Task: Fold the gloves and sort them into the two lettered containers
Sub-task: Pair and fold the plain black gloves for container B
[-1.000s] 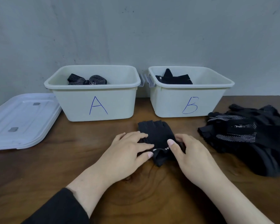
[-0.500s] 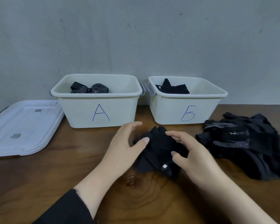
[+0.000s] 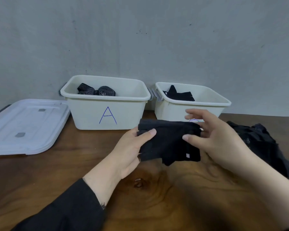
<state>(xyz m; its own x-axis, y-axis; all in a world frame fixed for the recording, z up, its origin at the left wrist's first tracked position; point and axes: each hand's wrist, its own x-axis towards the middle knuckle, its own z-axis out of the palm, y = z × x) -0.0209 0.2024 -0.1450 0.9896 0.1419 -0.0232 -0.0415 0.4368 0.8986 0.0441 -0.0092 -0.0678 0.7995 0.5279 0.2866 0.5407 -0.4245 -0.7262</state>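
— Wood-grain counter [image 3: 45,177] against a grey wall; what stands on it?

— Two cream bins at the back: container A [image 3: 105,112] holding dotted black gloves [image 3: 95,91], container B [image 3: 175,111] beside it holding plain black gloves [image 3: 178,95]. A white lid [image 3: 23,127] lies flat to the left of A.

— And the hands?

— Both grasp a folded black glove [image 3: 168,142] raised above the counter, in front of the gap between the bins. The left hand [image 3: 130,152] pinches its left edge, thumb on top; the right hand [image 3: 213,137] pinches the right edge. A heap of black gloves [image 3: 260,144] lies at the right.
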